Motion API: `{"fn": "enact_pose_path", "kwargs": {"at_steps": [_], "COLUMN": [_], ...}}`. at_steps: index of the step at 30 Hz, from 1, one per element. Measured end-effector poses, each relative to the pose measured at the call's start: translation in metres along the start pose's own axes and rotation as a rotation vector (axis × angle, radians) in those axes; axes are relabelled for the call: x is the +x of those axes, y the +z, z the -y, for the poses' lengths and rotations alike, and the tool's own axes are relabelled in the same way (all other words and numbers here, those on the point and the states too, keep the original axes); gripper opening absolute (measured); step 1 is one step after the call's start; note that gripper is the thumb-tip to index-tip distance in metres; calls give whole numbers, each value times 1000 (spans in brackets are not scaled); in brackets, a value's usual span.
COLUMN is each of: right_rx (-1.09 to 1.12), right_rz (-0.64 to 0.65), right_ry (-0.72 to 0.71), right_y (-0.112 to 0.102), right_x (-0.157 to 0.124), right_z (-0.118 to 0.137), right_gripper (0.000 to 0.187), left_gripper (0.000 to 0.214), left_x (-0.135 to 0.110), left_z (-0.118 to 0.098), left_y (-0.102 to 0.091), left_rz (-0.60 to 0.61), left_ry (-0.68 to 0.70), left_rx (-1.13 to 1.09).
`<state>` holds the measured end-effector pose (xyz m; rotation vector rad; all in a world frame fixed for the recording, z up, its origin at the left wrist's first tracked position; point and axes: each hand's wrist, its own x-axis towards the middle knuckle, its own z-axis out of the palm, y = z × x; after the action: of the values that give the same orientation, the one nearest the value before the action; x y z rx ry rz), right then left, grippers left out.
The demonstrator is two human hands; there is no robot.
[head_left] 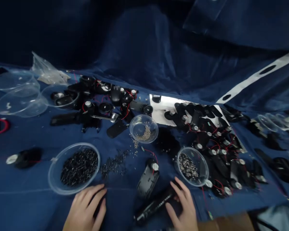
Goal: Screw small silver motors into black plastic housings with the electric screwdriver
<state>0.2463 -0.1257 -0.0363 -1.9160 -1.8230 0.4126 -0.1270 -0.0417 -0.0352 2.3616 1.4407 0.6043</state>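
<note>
My left hand [88, 207] is at the bottom left, its fingers loosely apart and holding nothing, by the near rim of a clear plastic bowl [53, 181] of small black screws. At the bottom centre right, my right hand [184, 205] has its thumb and fingers around the upper end of a long, shiny black cylindrical tool [154, 207]; its exact kind is unclear. Just beyond the tool lies an open dark casing [148, 179] with a small round silver part and a red wire. Loose black screws [114, 165] are scattered between the bowl and this casing.
Small metal pieces fill part of one clear bowl [132, 130] and another clear bowl [204, 163]. Many black casings with red wires [216, 144] crowd the right side, partly on a white sheet [162, 110]. Red-handled scissors [1, 126] and clear lids [18, 101] lie left.
</note>
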Motion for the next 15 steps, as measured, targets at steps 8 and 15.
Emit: {"fn": "enact_pose_path", "kwargs": {"at_steps": [8,15], "right_rx": [-70,-102], "right_rz": [59,14], "right_ry": [37,23], "right_y": [2,11], "right_x": [9,12], "right_z": [16,19], "right_gripper": [50,48], "left_gripper": [27,22], "left_x": [-29,-92], "left_z": [-11,32], "left_y": [-56,-161], "left_rz": [320,628], "left_ry": [-425,-842], "left_rx": [-340,-337]}}
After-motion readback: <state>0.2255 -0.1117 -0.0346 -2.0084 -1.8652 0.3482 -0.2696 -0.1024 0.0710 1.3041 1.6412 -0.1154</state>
